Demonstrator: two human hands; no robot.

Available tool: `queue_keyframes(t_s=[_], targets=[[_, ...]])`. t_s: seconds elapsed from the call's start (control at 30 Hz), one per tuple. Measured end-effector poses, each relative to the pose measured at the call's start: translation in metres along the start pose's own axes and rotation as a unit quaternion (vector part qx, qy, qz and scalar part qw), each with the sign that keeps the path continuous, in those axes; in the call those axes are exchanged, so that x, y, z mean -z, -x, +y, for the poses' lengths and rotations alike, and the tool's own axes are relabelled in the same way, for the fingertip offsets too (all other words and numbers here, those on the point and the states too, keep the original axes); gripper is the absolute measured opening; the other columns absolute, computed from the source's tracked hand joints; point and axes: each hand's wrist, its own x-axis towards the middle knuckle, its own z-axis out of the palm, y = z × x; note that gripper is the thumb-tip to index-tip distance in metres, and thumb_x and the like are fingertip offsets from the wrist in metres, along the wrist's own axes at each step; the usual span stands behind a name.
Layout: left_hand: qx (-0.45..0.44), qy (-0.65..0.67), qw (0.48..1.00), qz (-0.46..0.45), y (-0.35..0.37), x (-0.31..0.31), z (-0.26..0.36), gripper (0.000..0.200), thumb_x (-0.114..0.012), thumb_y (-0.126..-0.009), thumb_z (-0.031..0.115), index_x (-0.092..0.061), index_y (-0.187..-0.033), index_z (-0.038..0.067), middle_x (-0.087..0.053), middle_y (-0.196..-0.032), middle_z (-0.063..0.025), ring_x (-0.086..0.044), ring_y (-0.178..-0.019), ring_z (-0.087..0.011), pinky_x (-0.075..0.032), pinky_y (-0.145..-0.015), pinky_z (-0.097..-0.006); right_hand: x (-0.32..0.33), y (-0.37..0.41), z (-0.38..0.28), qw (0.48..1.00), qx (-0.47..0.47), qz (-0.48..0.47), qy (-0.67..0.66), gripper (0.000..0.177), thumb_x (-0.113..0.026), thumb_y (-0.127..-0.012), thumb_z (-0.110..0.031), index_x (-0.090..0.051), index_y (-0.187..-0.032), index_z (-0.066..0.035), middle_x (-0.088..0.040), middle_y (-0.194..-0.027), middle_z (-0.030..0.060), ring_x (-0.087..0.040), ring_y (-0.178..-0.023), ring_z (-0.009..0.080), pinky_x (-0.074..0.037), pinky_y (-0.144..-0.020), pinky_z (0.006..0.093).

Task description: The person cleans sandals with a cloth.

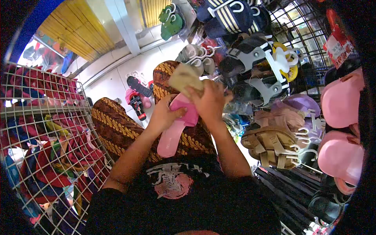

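Observation:
My left hand [165, 114] is closed around a pink slide sandal [170, 141], its thumb lying on the bright pink strap. The sandal rests over my lap, with its pale pink heel end pointing toward me. In my right hand [208, 101] is a beige cloth [183, 77], held at the far end of the sandal, just above the strap. Part of the cloth is smeared by motion, and the sandal's toe end is hidden behind it and my fingers.
At left stands a wire basket [43, 133] full of colourful items. Several sandals on hangers crowd the right side, including a brown pair [270, 145] and pink clogs [342, 102]. Dark and pink sandals [138, 105] lie on the tiled floor [113, 84]; green clogs [172, 24] are farther back.

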Motion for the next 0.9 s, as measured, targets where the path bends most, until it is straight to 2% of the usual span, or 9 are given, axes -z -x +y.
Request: queue_keyframes(t_s=[0.1, 0.23, 0.27, 0.37, 0.4, 0.5, 0.63, 0.77, 0.9], targets=[[-0.119, -0.076, 0.990, 0.009, -0.004, 0.004, -0.004, 0.052, -0.076, -0.078, 0.014, -0.055, -0.125, 0.002, -0.067, -0.112, -0.0126, -0.065, -0.101, -0.0230, -0.051, -0.090, -0.0351, 0.012, -0.006, -0.001, 0.974, 0.225, -0.004, -0.003, 0.057, -0.067, -0.076, -0.059, -0.063, -0.095, -0.006, -0.065, -0.098, 0.0141, -0.058, -0.099, 0.0328, -0.041, -0.089, 0.0499], [0.013, 0.036, 0.999, -0.011, 0.000, 0.002, -0.009, 0.045, -0.075, -0.079, 0.016, -0.059, -0.118, -0.001, -0.070, -0.097, -0.0127, -0.066, -0.086, -0.0180, -0.052, -0.079, -0.0327, -0.012, -0.018, 0.033, 0.996, 0.053, -0.062, -0.018, 0.058, -0.070, -0.071, -0.060, -0.062, -0.098, -0.009, -0.063, -0.101, 0.0125, -0.056, -0.100, 0.0319, -0.034, -0.097, 0.0527], [0.015, 0.013, 1.000, -0.009, 0.002, 0.005, 0.003, 0.045, -0.075, -0.079, 0.016, -0.059, -0.118, -0.001, -0.070, -0.096, -0.0129, -0.066, -0.085, -0.0181, -0.052, -0.079, -0.0329, -0.012, -0.013, 0.033, 0.995, 0.103, 0.016, -0.008, 0.057, -0.074, -0.069, -0.057, -0.061, -0.097, -0.009, -0.062, -0.097, 0.0128, -0.056, -0.096, 0.0337, -0.036, -0.095, 0.0517], [-0.045, -0.022, 0.999, 0.000, 0.003, 0.010, 0.000, 0.046, -0.076, -0.080, 0.018, -0.059, -0.118, -0.001, -0.070, -0.096, -0.0133, -0.066, -0.085, -0.0187, -0.052, -0.078, -0.0332, 0.002, -0.012, 0.033, 0.969, 0.215, -0.086, -0.080, 0.052, -0.078, -0.069, -0.050, -0.061, -0.094, -0.008, -0.060, -0.091, 0.0134, -0.056, -0.095, 0.0351, -0.037, -0.092, 0.0509], [-0.076, -0.030, 0.997, 0.003, 0.001, 0.011, -0.002, 0.047, -0.076, -0.080, 0.019, -0.059, -0.119, -0.001, -0.070, -0.095, -0.0134, -0.066, -0.085, -0.0190, -0.052, -0.078, -0.0332, 0.003, -0.014, 0.033, 0.966, 0.245, -0.015, -0.081, 0.048, -0.081, -0.067, -0.045, -0.061, -0.091, -0.008, -0.058, -0.087, 0.0123, -0.057, -0.092, 0.0348, -0.040, -0.087, 0.0487], [0.038, 0.012, 0.999, -0.015, 0.002, 0.009, -0.004, 0.047, -0.076, -0.080, 0.021, -0.059, -0.119, 0.000, -0.070, -0.097, -0.0138, -0.067, -0.088, -0.0200, -0.051, -0.080, -0.0334, -0.002, -0.021, 0.036, 0.988, 0.131, -0.009, -0.087, 0.050, -0.084, -0.064, -0.043, -0.058, -0.087, -0.007, -0.059, -0.082, 0.0094, -0.058, -0.081, 0.0321, -0.040, -0.079, 0.0437], [-0.018, 0.020, 1.000, -0.005, 0.001, 0.009, -0.011, 0.049, -0.076, -0.080, 0.022, -0.058, -0.121, 0.000, -0.070, -0.100, -0.0149, -0.067, -0.090, -0.0215, -0.051, -0.081, -0.0340, 0.001, -0.012, 0.025, 0.969, 0.224, -0.039, -0.094, 0.050, -0.080, -0.068, -0.048, -0.060, -0.090, -0.007, -0.060, -0.085, 0.0124, -0.058, -0.082, 0.0349, -0.045, -0.076, 0.0476], [-0.001, -0.012, 1.000, 0.004, 0.003, 0.010, -0.007, 0.051, -0.076, -0.080, 0.023, -0.057, -0.122, 0.000, -0.070, -0.100, -0.0153, -0.067, -0.090, -0.0224, -0.051, -0.081, -0.0342, -0.009, -0.018, 0.030, 0.991, 0.100, -0.036, -0.078, 0.052, -0.080, -0.068, -0.049, -0.060, -0.088, -0.005, -0.061, -0.085, 0.0144, -0.059, -0.082, 0.0369, -0.045, -0.077, 0.0483], [-0.042, 0.002, 0.999, 0.010, 0.002, 0.012, -0.005, 0.051, -0.077, -0.080, 0.022, -0.057, -0.121, -0.001, -0.069, -0.099, -0.0158, -0.067, -0.089, -0.0225, -0.051, -0.080, -0.0344, -0.004, -0.008, 0.027, 0.981, 0.119, -0.081, -0.128, 0.050, -0.083, -0.067, -0.046, -0.061, -0.084, -0.005, -0.061, -0.082, 0.0168, -0.060, -0.079, 0.0384, -0.047, -0.072, 0.0483]])
